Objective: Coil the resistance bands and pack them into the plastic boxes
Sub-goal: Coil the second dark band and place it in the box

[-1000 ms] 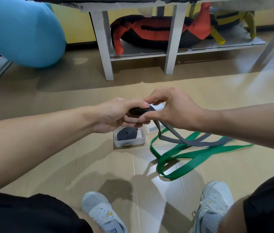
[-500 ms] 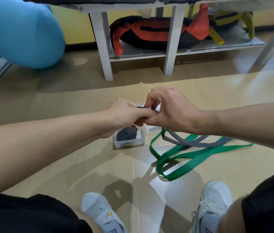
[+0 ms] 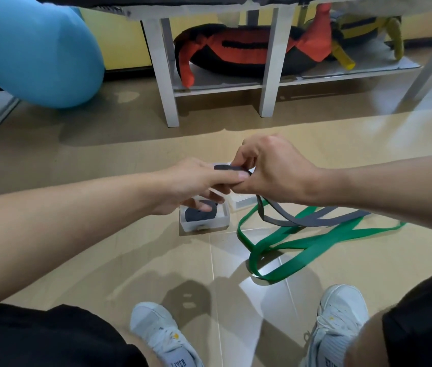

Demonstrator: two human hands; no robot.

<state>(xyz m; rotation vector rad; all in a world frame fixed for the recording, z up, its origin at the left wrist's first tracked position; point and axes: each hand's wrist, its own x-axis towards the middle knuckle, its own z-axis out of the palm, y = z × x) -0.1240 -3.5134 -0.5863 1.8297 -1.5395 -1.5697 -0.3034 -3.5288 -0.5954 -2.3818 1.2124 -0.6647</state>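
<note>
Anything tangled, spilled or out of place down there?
Nothing is spilled or damaged. The green band sprawls uncoiled on the floor, the grey band trailing across it from both hands; one coiled band already sits in its box.

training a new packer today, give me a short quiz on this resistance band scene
1. True or false: the green flat resistance band is lying loose on the tiled floor.
2. What already sits in the clear plastic box nearest the left hand?
3. Which band are both hands working on: A) green, B) grey, C) blue?

Key
1. True.
2. A coiled dark grey band.
3. B: the right hand pinches the start of the grey flat resistance band, the left hand holds it too, and its tail trails down over the green one.
</note>
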